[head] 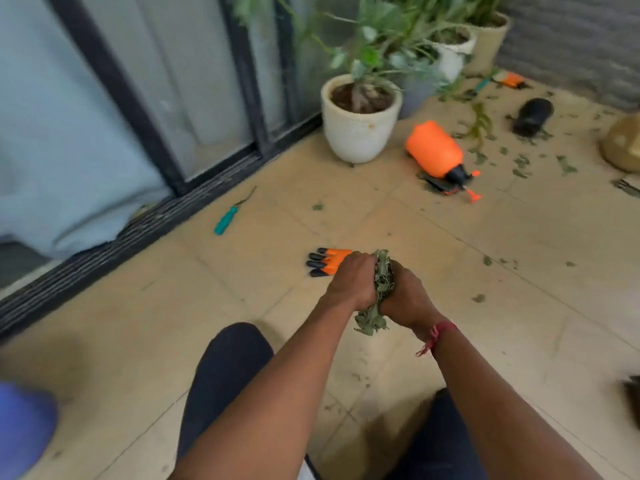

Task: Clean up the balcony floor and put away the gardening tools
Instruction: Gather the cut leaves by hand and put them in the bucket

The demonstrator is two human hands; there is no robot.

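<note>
Closest to me are my two knees in dark trousers [225, 375], because I crouch over the beige tiled balcony floor [450, 254]. Just in front of them my left hand [349, 285] and my right hand [405, 296] are pressed together, and the fingers of both are curled around one bunch of dry green leaves [370, 322]. The bunch sits between my palms, above the floor, and some leaves stick out at the top and at the bottom.

I judge this bunch to be very light, soft and crumbly. It has no firm part to hold, so I think it must be squeezed from both sides and closed from below, otherwise pieces may fall out.

Just beyond my left hand lies a pair of orange gloves with black fingertips [325, 263]. Farther left, near the sliding door track, lies a small tool with a teal handle [227, 220]. Farther away an orange plastic sprayer bottle with a black top [434, 148] lies on its side beside a white ribbed plant pot [360, 123]. To the right of it many loose leaf scraps [519, 164] are spread on the tiles. The gloves are the nearest thing in my way.
</note>
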